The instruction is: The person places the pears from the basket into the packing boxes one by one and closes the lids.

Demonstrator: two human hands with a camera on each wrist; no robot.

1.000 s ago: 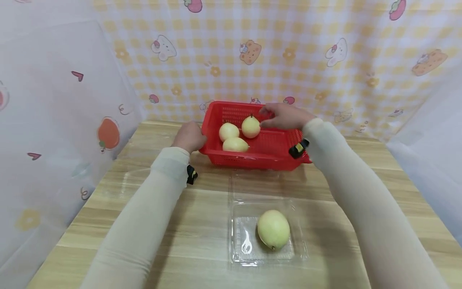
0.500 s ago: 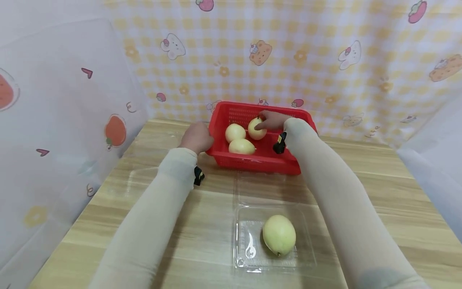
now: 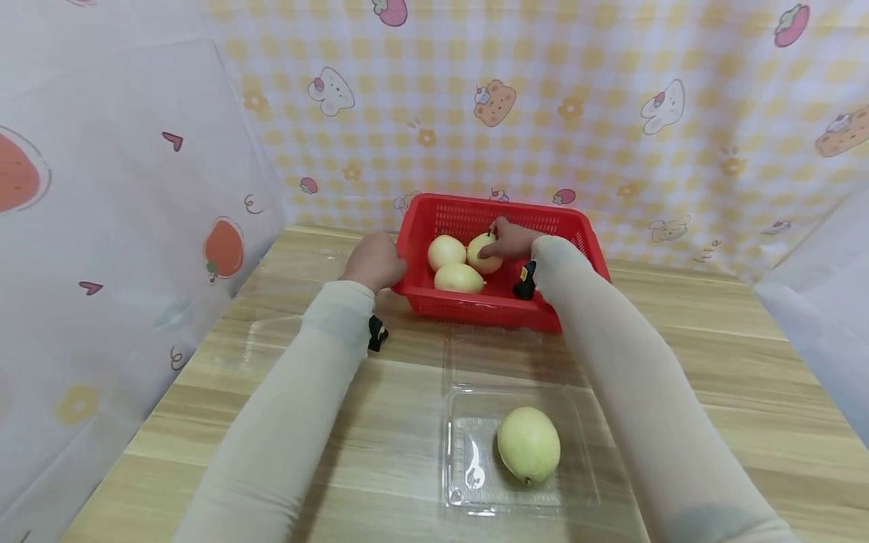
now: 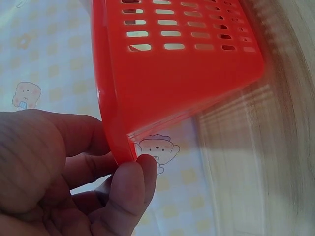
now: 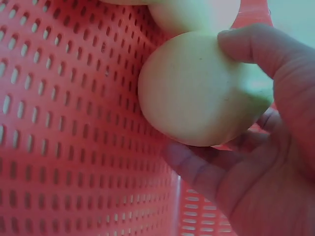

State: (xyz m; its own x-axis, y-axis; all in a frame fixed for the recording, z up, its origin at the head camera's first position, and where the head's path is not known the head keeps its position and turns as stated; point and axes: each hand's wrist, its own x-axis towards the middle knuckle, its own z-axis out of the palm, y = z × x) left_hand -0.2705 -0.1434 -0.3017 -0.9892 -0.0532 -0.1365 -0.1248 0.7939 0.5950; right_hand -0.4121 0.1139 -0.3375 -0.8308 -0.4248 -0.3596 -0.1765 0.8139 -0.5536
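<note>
A red plastic basket with slotted sides stands at the back of the table, holding several pale yellow pears. My left hand grips its left rim; in the left wrist view the thumb and fingers pinch the rim's corner. Inside the basket my right hand has its thumb and fingers curled round the rear right pear. A second pear lies to its left, and a third pear in front of them.
In front of the basket a clear plastic clamshell box lies with its lid folded back toward the basket. One pear rests in it. More clear plastic lies at the left of the wooden table. A patterned cloth hangs behind.
My right hand has moved left and down from above the basket's right part and taken hold of the rear right pear. The left hand has stayed on the rim.
</note>
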